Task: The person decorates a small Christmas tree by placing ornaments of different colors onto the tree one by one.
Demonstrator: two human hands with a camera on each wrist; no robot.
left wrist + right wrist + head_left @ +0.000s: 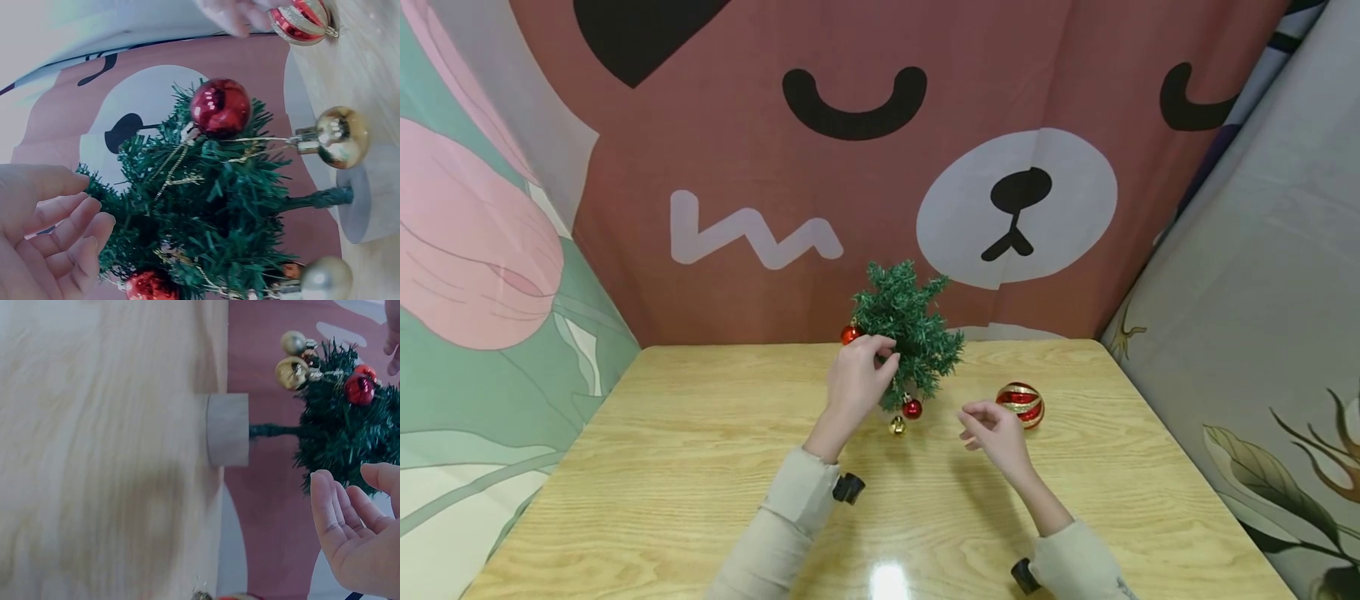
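Observation:
A small green artificial Christmas tree (917,329) stands near the table's back edge on a pale round base (228,430). My left hand (859,371) is at its left side, fingers loosely bent with nothing between them in the left wrist view. Hanging from the branches are a dark red bauble (220,107), a gold bauble (342,137), a brighter red bauble (152,285) and a pale gold one (327,279). To the tree's right, my right hand (998,437) hovers above the table, fingers relaxed and holding nothing. Just beyond it lies a red-and-gold striped ball (1021,405).
The wooden table (685,467) meets a reddish-brown curtain (737,308) with a bear face at the back. Patterned fabric hangs along the left (482,250) and right (1262,333) sides.

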